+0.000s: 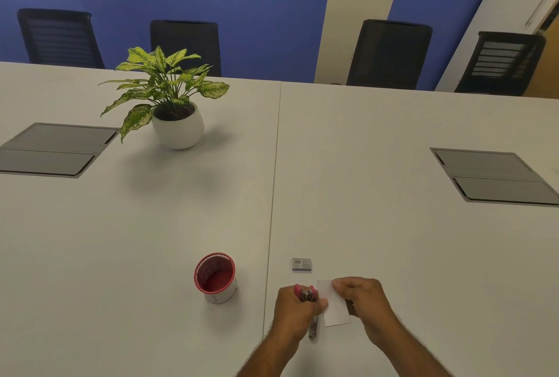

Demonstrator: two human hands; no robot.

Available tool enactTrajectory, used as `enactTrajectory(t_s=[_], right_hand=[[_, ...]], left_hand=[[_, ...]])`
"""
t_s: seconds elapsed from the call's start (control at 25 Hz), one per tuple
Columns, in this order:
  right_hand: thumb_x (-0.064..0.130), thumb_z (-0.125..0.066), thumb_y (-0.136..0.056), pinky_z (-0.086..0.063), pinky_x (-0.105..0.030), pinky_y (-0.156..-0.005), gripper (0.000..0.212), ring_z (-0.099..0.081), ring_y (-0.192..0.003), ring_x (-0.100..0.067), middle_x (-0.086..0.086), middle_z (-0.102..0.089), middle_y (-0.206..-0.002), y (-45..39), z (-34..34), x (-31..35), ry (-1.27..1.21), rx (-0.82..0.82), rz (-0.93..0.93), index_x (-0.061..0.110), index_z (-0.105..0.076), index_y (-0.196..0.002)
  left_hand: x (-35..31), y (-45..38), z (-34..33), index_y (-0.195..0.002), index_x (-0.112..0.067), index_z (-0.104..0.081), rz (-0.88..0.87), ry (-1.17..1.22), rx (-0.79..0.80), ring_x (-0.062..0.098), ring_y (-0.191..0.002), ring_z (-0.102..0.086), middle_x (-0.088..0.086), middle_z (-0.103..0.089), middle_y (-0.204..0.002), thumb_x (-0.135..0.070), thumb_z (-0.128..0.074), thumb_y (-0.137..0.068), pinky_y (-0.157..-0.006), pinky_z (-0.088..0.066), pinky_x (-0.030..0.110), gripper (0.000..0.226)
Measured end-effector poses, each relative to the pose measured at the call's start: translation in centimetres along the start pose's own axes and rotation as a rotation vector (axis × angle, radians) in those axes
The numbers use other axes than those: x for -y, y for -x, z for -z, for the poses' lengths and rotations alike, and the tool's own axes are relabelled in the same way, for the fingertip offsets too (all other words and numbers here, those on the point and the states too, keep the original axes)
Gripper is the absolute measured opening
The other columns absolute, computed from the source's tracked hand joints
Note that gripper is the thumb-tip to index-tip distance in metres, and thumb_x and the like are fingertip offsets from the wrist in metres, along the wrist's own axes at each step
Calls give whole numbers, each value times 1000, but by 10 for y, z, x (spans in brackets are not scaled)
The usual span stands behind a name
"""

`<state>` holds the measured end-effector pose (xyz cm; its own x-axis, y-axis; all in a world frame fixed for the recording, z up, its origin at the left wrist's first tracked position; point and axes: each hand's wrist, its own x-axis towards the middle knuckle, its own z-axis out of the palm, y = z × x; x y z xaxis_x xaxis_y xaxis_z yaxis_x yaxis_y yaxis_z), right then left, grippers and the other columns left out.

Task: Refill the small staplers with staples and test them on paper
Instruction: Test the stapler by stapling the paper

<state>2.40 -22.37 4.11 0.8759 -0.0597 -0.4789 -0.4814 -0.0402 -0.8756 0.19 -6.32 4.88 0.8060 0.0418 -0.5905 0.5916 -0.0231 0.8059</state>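
Gripping stapler (pixel 306 294) and paper (pixel 334 305)

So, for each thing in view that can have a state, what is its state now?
pink stapler: held in the left hand, beside the paper's edge
paper: held by the right hand, flat and unfolded
staple box: closed, lying on the table
red cup: upright, open; contents cannot be told
table hatches: shut

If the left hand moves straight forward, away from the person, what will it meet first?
Probably nothing soon. The left hand, holding the pink stapler, has bare table ahead; the staple box lies slightly to its right, though depth is uncertain.
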Motion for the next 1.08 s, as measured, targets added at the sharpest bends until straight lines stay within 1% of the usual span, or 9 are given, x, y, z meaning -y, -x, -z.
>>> enactTrajectory(t_s=[0.08,0.16,0.28,0.44,0.72,0.8,0.88,0.96,1.08], right_hand=[[18,-71,-89,-60,-32,-64,15,-76,-81,-27,-10,-79,-89,1,1,1,16,59,-26,6,-79,-88],[23,-74,-87,-60,-32,-66,19,-76,-78,-24,-12,-79,-89,3,4,1,74,135,-69,5,-79,-87],[17,-77,-84,-59,-33,-66,16,-74,-71,-25,-18,-77,-82,5,9,-1,143,177,-115,2,-78,-82],[11,-78,-83,-56,-33,-61,15,-70,-63,-25,-21,-76,-75,4,7,-3,142,130,-87,-3,-75,-80],[10,-80,-80,-57,-33,-65,14,-71,-65,-24,-21,-76,-79,6,5,-4,120,132,-76,-2,-75,-84],[11,-81,-78,-58,-37,-70,15,-72,-70,-25,-19,-77,-84,9,3,-5,54,136,-82,2,-74,-88],[9,-83,-76,-60,-39,-72,24,-72,-78,-26,-16,-76,-89,12,1,-7,-14,157,-106,3,-70,-95],[3,-83,-74,-60,-35,-70,26,-71,-77,-23,-15,-73,-86,16,-5,-11,7,172,-95,1,-70,-96],[-3,-82,-73,-59,-36,-70,24,-70,-74,-22,-14,-74,-84,21,-22,-19,70,169,-34,-2,-71,-94]], left_hand=[[-1,0,2,-78,-20,-72,3,27,-15,11,-65,-64,-3,-74,-76,-12,-81,-77,-58,-49,19,12],[-1,-2,5,-77,-19,-72,0,75,-38,6,-55,-60,-6,-70,-66,-9,-80,-78,-52,-47,17,13],[-1,-4,9,-76,-18,-72,-16,111,-78,0,-45,-58,-11,-69,-55,-5,-80,-77,-47,-45,15,15],[0,-4,8,-76,-17,-72,-6,141,-104,5,-50,-57,-10,-68,-58,-6,-80,-77,-50,-45,17,14],[5,-9,9,-89,-13,-74,33,172,-114,12,-54,-55,-3,-67,-62,-14,-79,-80,-45,-43,20,10],[6,-11,10,-88,-11,-73,57,216,-128,15,-54,-54,-1,-65,-61,-15,-79,-80,-44,-42,22,11],[6,-13,12,-88,-7,-73,107,326,-143,17,-52,-52,4,-60,-59,-15,-79,-80,-43,-40,23,13],[6,-14,13,-90,-4,-72,164,464,-147,19,-53,-52,8,-60,-63,-13,-80,-79,-47,-44,26,15],[5,-14,12,-93,-5,-73,201,600,-157,24,-68,-60,11,-68,-77,-10,-79,-79,-63,-51,35,16]])
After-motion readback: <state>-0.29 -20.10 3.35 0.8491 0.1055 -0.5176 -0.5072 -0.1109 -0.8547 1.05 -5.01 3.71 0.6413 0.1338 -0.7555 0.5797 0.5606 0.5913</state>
